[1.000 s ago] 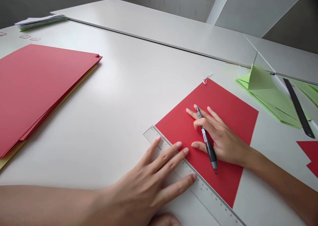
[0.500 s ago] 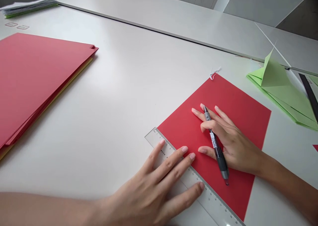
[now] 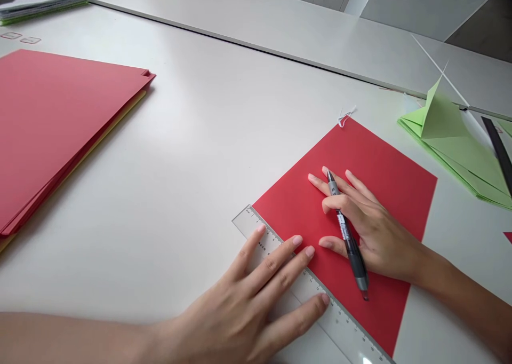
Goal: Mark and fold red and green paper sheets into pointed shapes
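Note:
A sheet of red paper [image 3: 384,166] lies slantwise on the white table. Along its lower left edge is a clear plastic ruler [image 3: 352,334], lapping at the paper's border. My left hand [image 3: 268,294] rests on the ruler with its fingers spread, the fingertips reaching its marked edge and the paper. My right hand [image 3: 370,230] lies on the red sheet, fingers stretched out, except the index finger, which hooks over a pen [image 3: 349,241]. The pen's metal tip points away from me. White strands of string [image 3: 344,117] sit at the sheet's far corner.
At the left is a stack of red paper [image 3: 68,118] with yellow underneath. Another paper stack [image 3: 44,6] lies at the far left. Folded light green sheets [image 3: 452,145] stand at the right beside a black strip [image 3: 498,148]. A seam runs across the table behind.
The view has shifted a little, so the red stack appears slightly farther left and higher. Both hands, the ruler and the pen stay practically where they were.

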`<action>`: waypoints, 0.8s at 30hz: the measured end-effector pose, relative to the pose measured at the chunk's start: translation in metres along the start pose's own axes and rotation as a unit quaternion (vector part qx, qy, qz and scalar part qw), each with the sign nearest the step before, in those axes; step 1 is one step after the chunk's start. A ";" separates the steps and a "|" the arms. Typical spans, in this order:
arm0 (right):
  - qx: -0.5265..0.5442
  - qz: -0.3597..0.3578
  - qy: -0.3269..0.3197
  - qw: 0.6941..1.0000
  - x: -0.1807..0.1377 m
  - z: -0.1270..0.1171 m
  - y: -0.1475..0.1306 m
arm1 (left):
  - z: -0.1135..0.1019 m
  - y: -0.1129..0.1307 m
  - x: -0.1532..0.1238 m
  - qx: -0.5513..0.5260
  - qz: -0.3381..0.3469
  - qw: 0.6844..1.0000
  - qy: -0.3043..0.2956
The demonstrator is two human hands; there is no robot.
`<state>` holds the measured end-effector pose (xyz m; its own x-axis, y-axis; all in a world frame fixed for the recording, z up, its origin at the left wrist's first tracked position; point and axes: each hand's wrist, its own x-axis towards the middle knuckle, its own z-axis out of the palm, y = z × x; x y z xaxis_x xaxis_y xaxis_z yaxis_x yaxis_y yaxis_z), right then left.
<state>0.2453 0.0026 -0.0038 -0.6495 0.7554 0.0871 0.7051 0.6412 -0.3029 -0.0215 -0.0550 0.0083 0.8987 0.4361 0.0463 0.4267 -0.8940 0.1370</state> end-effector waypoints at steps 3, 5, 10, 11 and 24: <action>0.000 0.000 -0.003 1.000 0.000 -0.001 0.000 | 0.000 -0.001 0.000 -0.019 -0.003 1.000 0.006; 0.000 0.000 -0.003 1.000 0.000 -0.001 0.001 | -0.001 -0.002 0.001 -0.035 -0.005 0.999 0.008; 0.004 -0.001 0.000 1.000 -0.001 0.000 0.002 | -0.001 -0.003 0.002 -0.063 -0.010 0.998 0.014; 0.004 -0.001 0.000 1.000 -0.001 0.001 0.001 | -0.001 -0.003 0.002 -0.064 -0.011 0.998 0.015; 0.002 0.003 0.004 1.000 0.000 0.001 0.001 | 0.001 -0.002 0.001 -0.045 -0.003 0.999 0.011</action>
<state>0.2457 0.0027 -0.0048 -0.6427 0.7605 0.0932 0.7077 0.6358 -0.3080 -0.0217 -0.0527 0.0074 0.8932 0.4447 0.0667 0.4206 -0.8788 0.2255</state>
